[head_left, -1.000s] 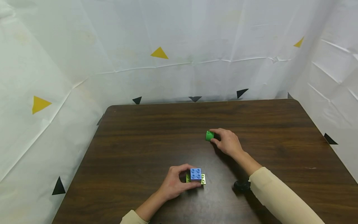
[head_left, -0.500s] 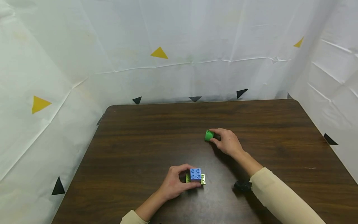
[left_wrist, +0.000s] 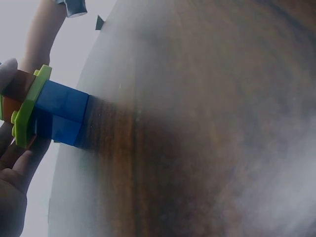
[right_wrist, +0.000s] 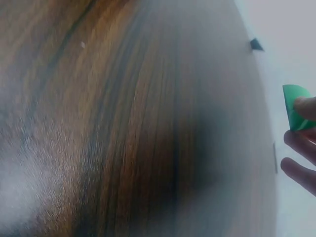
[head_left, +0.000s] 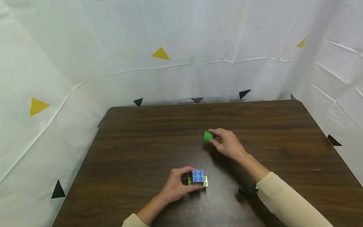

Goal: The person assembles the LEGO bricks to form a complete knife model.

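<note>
My left hand (head_left: 177, 186) grips a stack of toy building bricks near the front of the table. In the head view a blue brick (head_left: 198, 176) with studs tops it, and a lime green plate (head_left: 205, 182) sticks out beneath. From the left wrist, another blue brick (left_wrist: 61, 111) shows at the stack's bottom, under a lime plate (left_wrist: 32, 106) and a brown brick (left_wrist: 19, 86); the upper part is cut off. Farther back, my right hand (head_left: 228, 143) pinches a small green curved brick (head_left: 208, 136) between thumb and fingers, seemingly just above the table.
Dark wood-grain table (head_left: 147, 138) lies under both hands. White sheeting (head_left: 181, 34) with yellow and black triangles surrounds its back and sides. A black object (head_left: 247, 191) sits at the right sleeve's cuff (head_left: 267, 183).
My right hand has shifted slightly left with the green curved brick, which appears lifted and turned a little. The left hand and its stack have stayed in place.
</note>
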A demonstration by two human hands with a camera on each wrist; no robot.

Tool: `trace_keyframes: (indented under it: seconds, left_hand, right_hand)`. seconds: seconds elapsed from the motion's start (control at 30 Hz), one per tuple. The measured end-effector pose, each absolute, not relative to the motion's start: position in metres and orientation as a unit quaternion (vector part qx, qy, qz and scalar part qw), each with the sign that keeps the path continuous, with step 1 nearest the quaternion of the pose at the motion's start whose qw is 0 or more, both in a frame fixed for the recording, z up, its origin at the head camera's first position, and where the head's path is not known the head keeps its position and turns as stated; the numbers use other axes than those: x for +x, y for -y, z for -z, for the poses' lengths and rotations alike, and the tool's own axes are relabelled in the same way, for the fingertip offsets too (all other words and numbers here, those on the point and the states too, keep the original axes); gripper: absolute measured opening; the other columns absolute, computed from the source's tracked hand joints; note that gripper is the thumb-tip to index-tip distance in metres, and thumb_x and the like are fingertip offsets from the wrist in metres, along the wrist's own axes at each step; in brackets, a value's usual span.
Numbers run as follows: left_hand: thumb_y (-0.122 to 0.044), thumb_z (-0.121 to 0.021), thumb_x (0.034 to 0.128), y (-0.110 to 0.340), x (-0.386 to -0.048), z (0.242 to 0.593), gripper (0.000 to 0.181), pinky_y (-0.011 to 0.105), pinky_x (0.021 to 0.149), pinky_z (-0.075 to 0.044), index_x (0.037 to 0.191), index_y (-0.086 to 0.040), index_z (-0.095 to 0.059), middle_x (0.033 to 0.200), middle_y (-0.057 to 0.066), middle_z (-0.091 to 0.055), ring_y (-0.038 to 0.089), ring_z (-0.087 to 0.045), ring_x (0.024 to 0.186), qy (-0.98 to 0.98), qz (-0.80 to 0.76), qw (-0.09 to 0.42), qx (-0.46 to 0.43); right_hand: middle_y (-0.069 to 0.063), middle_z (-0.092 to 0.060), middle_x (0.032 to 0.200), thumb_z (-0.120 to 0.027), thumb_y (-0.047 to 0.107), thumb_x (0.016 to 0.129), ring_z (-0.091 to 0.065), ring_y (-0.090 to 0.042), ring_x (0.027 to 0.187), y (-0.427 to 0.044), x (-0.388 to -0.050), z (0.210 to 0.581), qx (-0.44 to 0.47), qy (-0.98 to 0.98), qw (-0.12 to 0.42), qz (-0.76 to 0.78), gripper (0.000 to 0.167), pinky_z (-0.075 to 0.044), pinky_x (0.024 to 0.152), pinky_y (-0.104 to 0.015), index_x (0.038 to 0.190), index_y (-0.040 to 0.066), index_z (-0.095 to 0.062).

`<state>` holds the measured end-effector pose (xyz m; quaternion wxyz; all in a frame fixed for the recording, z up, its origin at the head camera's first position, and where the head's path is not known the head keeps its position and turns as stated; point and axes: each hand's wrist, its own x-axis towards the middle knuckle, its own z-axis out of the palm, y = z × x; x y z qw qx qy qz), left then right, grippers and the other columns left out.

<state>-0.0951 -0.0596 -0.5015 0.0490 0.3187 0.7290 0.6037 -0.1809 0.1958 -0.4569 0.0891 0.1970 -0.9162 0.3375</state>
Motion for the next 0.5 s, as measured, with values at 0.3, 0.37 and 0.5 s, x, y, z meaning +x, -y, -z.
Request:
trace_keyframes:
  seconds: [0.3, 0.37, 0.5]
  left_hand:
    - [-0.019, -0.085, 0.0783, 0.060, -0.095, 0.501, 0.033, 0.033, 0.075, -0.057, 0.107, -0.014, -0.069, 0.098, -0.001, -0.071, 0.012, -0.068, 0.088, -0.721, -0.615, 0.062, 0.313]
    - [-0.019, -0.085, 0.0781, 0.060, -0.095, 0.502, 0.033, 0.033, 0.075, -0.057, 0.106, -0.013, -0.069, 0.098, 0.000, -0.071, 0.012, -0.068, 0.088, -0.719, -0.617, 0.063, 0.314]
    - [-0.019, -0.085, 0.0783, 0.060, -0.095, 0.502, 0.032, 0.033, 0.075, -0.057, 0.106, -0.013, -0.069, 0.098, 0.000, -0.071, 0.012, -0.068, 0.087, -0.718, -0.616, 0.061, 0.317]
  right_hand:
    - [-0.008, -0.067, 0.114, -0.075, 0.007, 0.087, -0.068, -0.028, 0.097, -0.184, -0.164, 0.439, 0.248, 0.891, 0.102, -0.366, 0.045, -0.054, 0.084, -0.046, 0.130, 0.003, -0.062]
    - [-0.006, -0.067, 0.113, -0.076, 0.007, 0.086, -0.068, -0.025, 0.096, -0.182, -0.160, 0.434, 0.259, 0.887, 0.106, -0.367, 0.046, -0.054, 0.083, -0.045, 0.130, 0.005, -0.062]
    - [-0.003, -0.068, 0.111, -0.078, 0.008, 0.085, -0.067, -0.019, 0.095, -0.178, -0.153, 0.425, 0.279, 0.880, 0.118, -0.367, 0.048, -0.054, 0.083, -0.043, 0.130, 0.007, -0.062]
